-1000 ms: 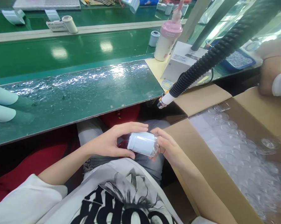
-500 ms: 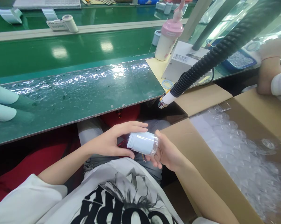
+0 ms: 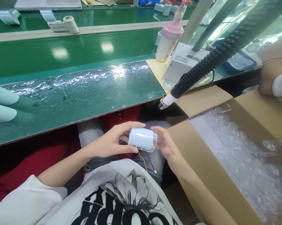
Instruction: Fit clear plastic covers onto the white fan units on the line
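Observation:
A light blue cylinder (image 3: 142, 138) with a clear cover over its right end lies sideways above my lap. My left hand (image 3: 110, 142) grips its left end, thumb below and fingers above. Thin yellow and red wires (image 3: 144, 161) with small connectors hang beneath the cylinder. Just off the clear end is my right hand (image 3: 166, 145), its fingers loosely bent and apart, slightly blurred, with nothing seen in it.
A cardboard box (image 3: 201, 156) at the right holds many clear plastic covers (image 3: 246, 159). A black hose (image 3: 201, 65) with a metal tip hangs above. Two cylinders (image 3: 2, 103) lie on the green bench (image 3: 84, 97). Another person's arm (image 3: 269, 72) is at the far right.
My right hand has let go of the clear end and moved slightly right. The cylinder has risen a little and is more level, and its wires now hang in view.

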{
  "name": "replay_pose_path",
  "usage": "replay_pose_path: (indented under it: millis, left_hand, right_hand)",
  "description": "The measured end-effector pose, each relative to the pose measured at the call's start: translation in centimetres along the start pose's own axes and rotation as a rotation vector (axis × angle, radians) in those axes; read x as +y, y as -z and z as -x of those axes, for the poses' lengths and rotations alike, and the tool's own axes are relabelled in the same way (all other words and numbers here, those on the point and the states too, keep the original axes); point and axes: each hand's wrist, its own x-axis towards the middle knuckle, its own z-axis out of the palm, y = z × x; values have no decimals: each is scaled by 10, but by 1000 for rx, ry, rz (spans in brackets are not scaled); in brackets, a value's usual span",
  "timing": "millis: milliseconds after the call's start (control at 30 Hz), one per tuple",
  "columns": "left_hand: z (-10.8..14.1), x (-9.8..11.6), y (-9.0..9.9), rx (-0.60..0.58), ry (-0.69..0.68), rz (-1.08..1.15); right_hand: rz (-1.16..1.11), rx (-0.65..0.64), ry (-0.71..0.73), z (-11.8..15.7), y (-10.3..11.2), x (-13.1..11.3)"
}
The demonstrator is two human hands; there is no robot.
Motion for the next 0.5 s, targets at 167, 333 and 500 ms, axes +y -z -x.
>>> replay_pose_path:
  millis: [167,333,500]
  left_hand:
    - [-3,-1,-2,-20,50,84]
    - [-5,-3,2,-75,-77,26]
    - [-4,-7,2,-118,-7,184]
  right_hand:
    - [579,-9,522,5,7,-3]
    - [141,12,159,5,1,-7]
    - [39,1,34,6,1,-9]
